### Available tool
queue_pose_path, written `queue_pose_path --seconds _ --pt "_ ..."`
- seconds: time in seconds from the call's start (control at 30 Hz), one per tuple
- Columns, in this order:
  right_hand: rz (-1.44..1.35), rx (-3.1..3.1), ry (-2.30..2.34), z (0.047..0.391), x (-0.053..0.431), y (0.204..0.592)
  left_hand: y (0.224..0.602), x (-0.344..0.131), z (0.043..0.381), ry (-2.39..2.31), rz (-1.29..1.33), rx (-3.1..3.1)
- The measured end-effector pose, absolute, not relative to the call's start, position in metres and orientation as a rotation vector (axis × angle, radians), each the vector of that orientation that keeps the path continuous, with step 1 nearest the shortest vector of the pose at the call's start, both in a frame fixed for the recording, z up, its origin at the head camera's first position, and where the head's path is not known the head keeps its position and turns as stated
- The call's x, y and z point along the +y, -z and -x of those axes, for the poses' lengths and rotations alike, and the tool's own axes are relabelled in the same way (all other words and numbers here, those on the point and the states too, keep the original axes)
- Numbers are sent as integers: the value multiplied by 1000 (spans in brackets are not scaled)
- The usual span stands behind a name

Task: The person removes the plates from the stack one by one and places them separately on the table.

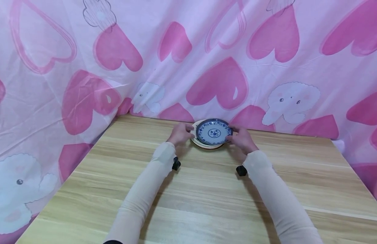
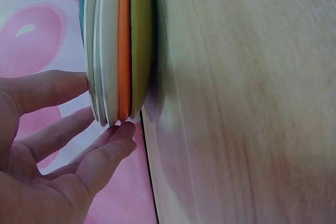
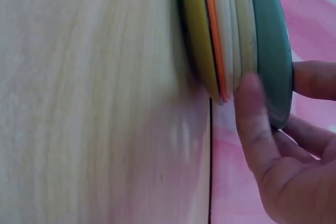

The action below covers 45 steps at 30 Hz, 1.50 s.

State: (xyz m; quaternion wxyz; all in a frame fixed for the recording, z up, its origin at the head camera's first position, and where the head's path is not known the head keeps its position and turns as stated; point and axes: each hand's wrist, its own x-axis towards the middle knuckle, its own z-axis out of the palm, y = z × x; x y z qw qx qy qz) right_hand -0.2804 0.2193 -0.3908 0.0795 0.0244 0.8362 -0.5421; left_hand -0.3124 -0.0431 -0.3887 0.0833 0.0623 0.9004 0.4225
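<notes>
A stack of plates [image 1: 203, 146] stands at the far edge of the table, with cream, orange and olive-yellow edges [image 2: 124, 45] showing in the left wrist view. On top, shifted toward the right, lies a blue-and-white floral plate [image 1: 214, 135]; its green underside [image 3: 272, 45] shows in the right wrist view. My right hand [image 1: 242, 139] pinches this plate at its right rim, thumb below and fingers at the upper side. At the stack's left side, my left hand [image 1: 180, 134] touches the plate edges with fairly straight, spread fingers.
The wooden table [image 1: 200, 200] reaches from the stack toward me. Right behind its far edge hangs a pink cloth [image 1: 176, 91] with hearts and cartoon animals. Black wrist mounts [image 1: 241, 170] sit under both wrists, near the white sleeves [image 1: 277, 189].
</notes>
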Motion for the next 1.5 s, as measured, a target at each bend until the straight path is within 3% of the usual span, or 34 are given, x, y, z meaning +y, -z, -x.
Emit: queue_pose_path --seconds 0.5,1.5 --pt "-170 2325 1776 275 224 389 391 -44 311 -1258 -181 2668" --pt "-100 2316 1751 257 244 373 383 -45 312 -1230 -206 2651"
